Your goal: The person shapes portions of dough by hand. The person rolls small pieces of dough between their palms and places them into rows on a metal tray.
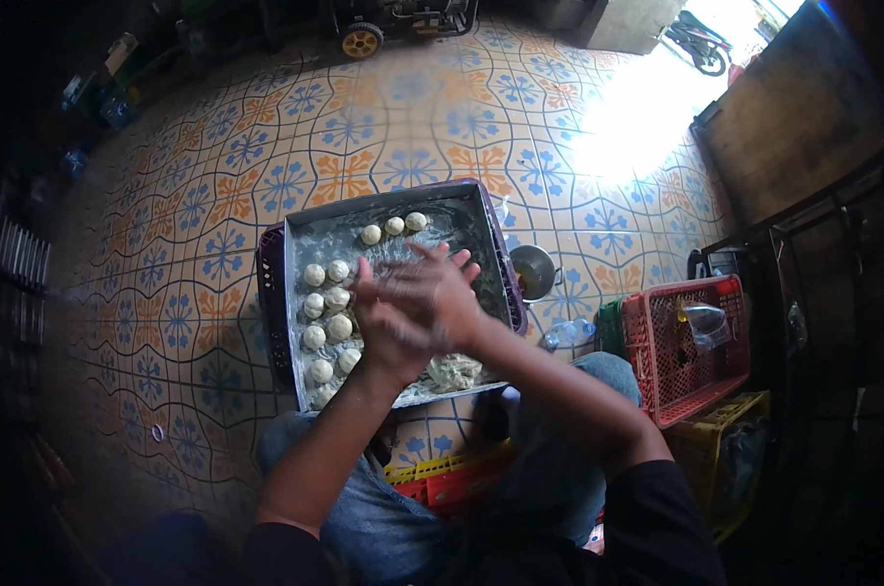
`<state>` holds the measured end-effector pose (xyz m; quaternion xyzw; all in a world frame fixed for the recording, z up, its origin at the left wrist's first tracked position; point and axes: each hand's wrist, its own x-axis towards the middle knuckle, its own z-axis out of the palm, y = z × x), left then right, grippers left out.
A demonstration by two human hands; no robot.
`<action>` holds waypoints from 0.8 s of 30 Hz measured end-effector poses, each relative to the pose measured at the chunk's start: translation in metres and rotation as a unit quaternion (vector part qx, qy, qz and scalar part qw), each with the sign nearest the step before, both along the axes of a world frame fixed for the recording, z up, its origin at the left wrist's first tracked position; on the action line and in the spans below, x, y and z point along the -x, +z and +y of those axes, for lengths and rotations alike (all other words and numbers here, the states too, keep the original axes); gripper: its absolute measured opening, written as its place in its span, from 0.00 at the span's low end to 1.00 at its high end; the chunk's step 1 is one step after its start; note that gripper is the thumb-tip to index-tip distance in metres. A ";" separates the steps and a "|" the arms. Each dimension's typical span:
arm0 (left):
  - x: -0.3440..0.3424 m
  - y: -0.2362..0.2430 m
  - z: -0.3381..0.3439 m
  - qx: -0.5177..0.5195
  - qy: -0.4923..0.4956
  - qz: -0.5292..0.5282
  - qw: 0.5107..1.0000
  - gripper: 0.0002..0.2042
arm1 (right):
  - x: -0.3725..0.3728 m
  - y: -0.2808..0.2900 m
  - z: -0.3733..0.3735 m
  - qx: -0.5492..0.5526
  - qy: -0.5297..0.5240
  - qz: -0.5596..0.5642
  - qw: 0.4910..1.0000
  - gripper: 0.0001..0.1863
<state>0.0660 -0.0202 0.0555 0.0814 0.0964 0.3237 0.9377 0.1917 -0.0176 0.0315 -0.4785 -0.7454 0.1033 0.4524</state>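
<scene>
My right hand (pixel 432 290) lies across my left hand (pixel 391 342), palm to palm and smeared by motion. Both are closed together, and whatever is between the palms is hidden. They hover over a grey metal tray (pixel 310 230) dusted with white flour. Several round white dough balls (pixel 314 306) stand in rows along the tray's left side, partly behind my left forearm. Along the far side sit three more dough balls (pixel 394 226). A rough lump of dough (pixel 454 372) rests in the near right corner, just below my right forearm.
The tray sits on a purple plastic crate (pixel 274 283). A metal pot (pixel 534 272) and a clear plastic bottle (pixel 568 334) stand to its right. Farther right are a red crate (pixel 691 352) and a yellow crate (pixel 701 444). A wheeled machine (pixel 364 39) stands at the back.
</scene>
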 end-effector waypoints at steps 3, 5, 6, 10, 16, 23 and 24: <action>-0.008 0.003 -0.005 0.017 0.060 0.130 0.990 0.52 | 0.004 0.027 0.007 0.250 -0.137 0.175 0.942 0.20; -0.010 -0.002 0.002 -0.004 -0.022 -0.035 0.999 0.55 | 0.016 -0.002 0.007 0.150 -0.115 0.120 0.975 0.19; -0.013 0.003 0.006 -0.024 -0.022 -0.025 0.999 0.57 | 0.048 -0.034 0.024 -0.022 -0.409 -0.008 0.912 0.21; 0.012 0.016 0.006 -0.045 0.059 -0.016 0.997 0.58 | 0.016 0.006 0.000 -0.074 -0.212 -0.105 0.969 0.23; 0.002 0.017 0.006 -0.039 -0.016 0.027 0.999 0.57 | 0.011 0.011 -0.009 0.039 0.011 -0.009 0.999 0.25; 0.007 0.027 0.004 0.027 0.059 0.159 0.985 0.53 | -0.016 0.034 0.016 0.193 -0.010 -0.010 0.981 0.18; 0.011 0.022 0.004 0.007 0.032 0.143 0.989 0.50 | -0.009 0.044 0.018 0.321 -0.062 0.065 0.943 0.21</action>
